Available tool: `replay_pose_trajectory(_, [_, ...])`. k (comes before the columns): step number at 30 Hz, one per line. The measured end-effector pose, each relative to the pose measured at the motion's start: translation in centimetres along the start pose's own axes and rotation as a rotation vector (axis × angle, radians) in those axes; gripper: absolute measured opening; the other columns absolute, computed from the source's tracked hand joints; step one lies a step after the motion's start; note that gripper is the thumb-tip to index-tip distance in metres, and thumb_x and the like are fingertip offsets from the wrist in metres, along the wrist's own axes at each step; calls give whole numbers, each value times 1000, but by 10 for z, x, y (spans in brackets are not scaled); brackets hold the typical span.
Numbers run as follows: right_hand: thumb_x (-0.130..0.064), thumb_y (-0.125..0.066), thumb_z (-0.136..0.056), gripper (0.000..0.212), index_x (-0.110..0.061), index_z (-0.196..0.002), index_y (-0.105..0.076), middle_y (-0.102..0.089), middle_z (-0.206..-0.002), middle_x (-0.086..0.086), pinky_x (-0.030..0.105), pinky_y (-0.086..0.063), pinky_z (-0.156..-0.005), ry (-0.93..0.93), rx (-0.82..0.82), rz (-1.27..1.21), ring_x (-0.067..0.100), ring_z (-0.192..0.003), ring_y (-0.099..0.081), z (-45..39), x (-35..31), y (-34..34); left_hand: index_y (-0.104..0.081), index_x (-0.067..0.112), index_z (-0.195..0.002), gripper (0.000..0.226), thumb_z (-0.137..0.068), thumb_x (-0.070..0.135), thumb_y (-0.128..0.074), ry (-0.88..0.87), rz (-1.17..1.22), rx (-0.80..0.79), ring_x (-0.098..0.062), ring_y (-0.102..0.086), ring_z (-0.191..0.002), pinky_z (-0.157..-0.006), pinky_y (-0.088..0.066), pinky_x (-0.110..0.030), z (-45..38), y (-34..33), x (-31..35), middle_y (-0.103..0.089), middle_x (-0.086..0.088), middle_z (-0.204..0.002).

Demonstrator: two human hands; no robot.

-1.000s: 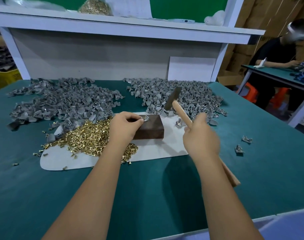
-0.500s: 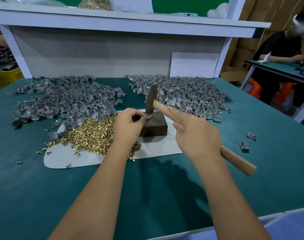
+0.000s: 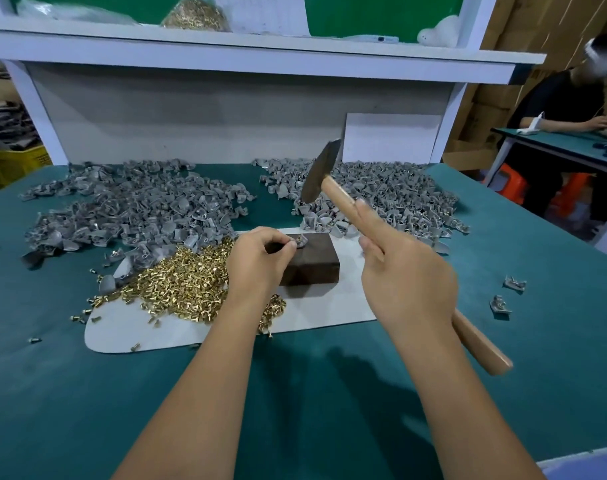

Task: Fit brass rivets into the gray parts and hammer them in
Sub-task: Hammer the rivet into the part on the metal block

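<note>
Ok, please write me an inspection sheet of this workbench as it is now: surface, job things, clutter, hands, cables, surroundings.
Surface: green table with a white mat on it.
Job things: gray part with a rivet on the dark block; brass rivets heaped on the mat; gray parts in two piles behind.
Clutter: two loose parts at the right; stray rivets at the left.
Hands: left hand pinches the part; right hand holds the hammer raised.
Cables: nothing seen.
Surroundings: white shelf above; another person at the next table.

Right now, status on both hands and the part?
Left hand pinches gray part on dark block. Right hand grips hammer, raised. Nothing between.
</note>
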State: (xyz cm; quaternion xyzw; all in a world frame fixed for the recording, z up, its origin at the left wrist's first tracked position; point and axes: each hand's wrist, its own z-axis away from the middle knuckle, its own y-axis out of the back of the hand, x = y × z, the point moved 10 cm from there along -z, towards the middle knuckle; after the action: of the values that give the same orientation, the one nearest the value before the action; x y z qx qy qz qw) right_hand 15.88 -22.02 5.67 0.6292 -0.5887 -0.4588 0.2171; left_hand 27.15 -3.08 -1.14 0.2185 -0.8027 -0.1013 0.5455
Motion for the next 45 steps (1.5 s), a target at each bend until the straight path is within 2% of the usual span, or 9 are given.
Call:
replay_pose_trajectory(3, [-33,-46,-96,49,-61,-133,-32,-63,-84,-2,30,-30,-54,68,-127,103,27,-72,-57,1,-9,-14,-66,34,-68,24,-83,18,-77,44,67,-2,-13,-63,-89,-90,-51,-37,0,-1,-4,-64,17,-83])
replay_pose_trajectory(8, [-31,-46,-97,49,-57,-135,-32,-53,-70,-3,26,-26,-44,5,55,50,20,-52,-41,-5,-3,8,-64,36,-67,26,-83,21,-77,40,25,8,-13,-62,-93,-97,-48,-42,1,0,-1,-62,20,-83])
replay_pose_trajectory(13, [-32,-45,-96,50,-62,-133,-29,-61,-82,-1,30,-32,-55,57,-115,92,27,-71,-56,3,-5,-12,-62,41,-65,32,-84,20,-76,36,62,2,-19,-63,-98,-99,-44,-49,3,1,1,-63,17,-85])
replay_pose_trajectory(16, [-32,-48,-96,48,-59,-133,-35,-62,-79,-1,28,-27,-49,55,-33,99,27,-68,-58,-3,-6,-2,-62,40,-66,32,-85,19,-76,48,73,12,-21,-62,-100,-102,-42,-52,5,1,2,-61,18,-85])
replay_pose_trajectory(20, [-32,-43,-97,48,-57,-136,-31,-51,-75,-2,31,-30,-51,38,-12,47,25,-61,-44,0,-4,-5,-60,41,-64,33,-85,22,-76,60,37,18,-18,-61,-100,-103,-40,-52,5,2,0,-60,22,-84])
replay_pose_trajectory(32, [-35,-44,-97,47,-59,-135,-31,-56,-79,0,32,-32,-55,2,-109,94,24,-64,-38,6,2,-23,-60,40,-63,30,-85,26,-75,90,13,11,-17,-61,-102,-102,-41,-49,6,4,1,-63,17,-90])
replay_pose_trajectory(37, [-35,-43,-98,46,-57,-137,-33,-49,-76,-3,30,-30,-51,-2,11,18,22,-61,-40,10,-3,-13,-63,37,-69,22,-85,28,-75,91,-30,23,-13,-60,-101,-105,-39,-48,6,4,2,-63,18,-92])
replay_pose_trajectory(41, [-35,-43,-97,47,-58,-136,-31,-61,-84,-1,31,-30,-52,-6,-122,93,23,-64,-40,8,1,-28,-61,41,-65,28,-85,27,-75,85,8,21,-16,-61,-102,-103,-41,-49,6,4,2,-64,16,-92])
replay_pose_trajectory(45, [-35,-41,-99,47,-58,-138,-29,-49,-76,-3,30,-25,-48,-43,-53,71,22,-62,-39,9,2,-20,-60,40,-62,29,-85,29,-75,94,-10,25,-14,-60,-102,-106,-38,-48,5,4,2,-63,18,-91])
